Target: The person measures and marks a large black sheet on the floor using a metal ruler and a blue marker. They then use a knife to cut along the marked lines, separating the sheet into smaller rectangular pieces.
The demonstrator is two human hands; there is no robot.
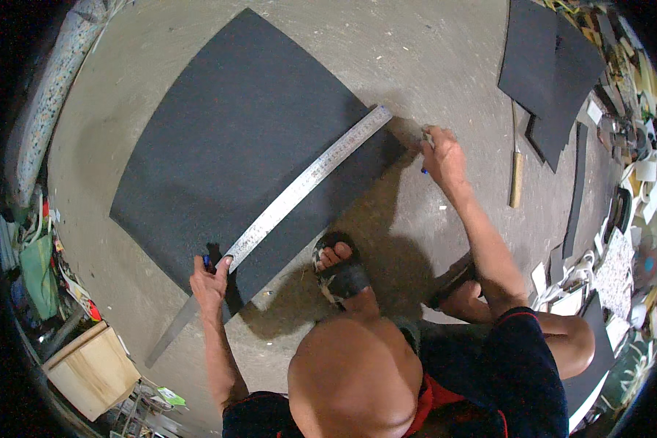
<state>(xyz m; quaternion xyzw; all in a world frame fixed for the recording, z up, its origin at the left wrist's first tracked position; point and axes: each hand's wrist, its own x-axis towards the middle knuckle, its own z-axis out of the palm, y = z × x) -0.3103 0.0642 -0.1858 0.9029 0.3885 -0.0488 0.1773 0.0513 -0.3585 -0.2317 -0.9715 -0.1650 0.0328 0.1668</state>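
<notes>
A dark grey sheet [219, 124] lies flat on the floor, with a long speckled metal straightedge [310, 179] slanting across its right part. At the lower end of the straightedge, my left hand [210, 283] is closed on it, thumb on top. A small blue bit shows by those fingers. Past that hand a dull grey metal strip [174, 330] runs in line with the straightedge; I cannot tell whether it is the same piece. My right hand [445, 162] is closed off the sheet's right corner, around a small greyish thing with a blue bit, too hidden to name.
A wooden-handled blade [517, 179] lies on the floor at the right, below dark sheet pieces [551, 73]. A dark strip [577, 190] and piled scraps [613, 270] line the right side. A wooden box [91, 369] stands lower left. My sandalled foot [339, 270] is beside the sheet.
</notes>
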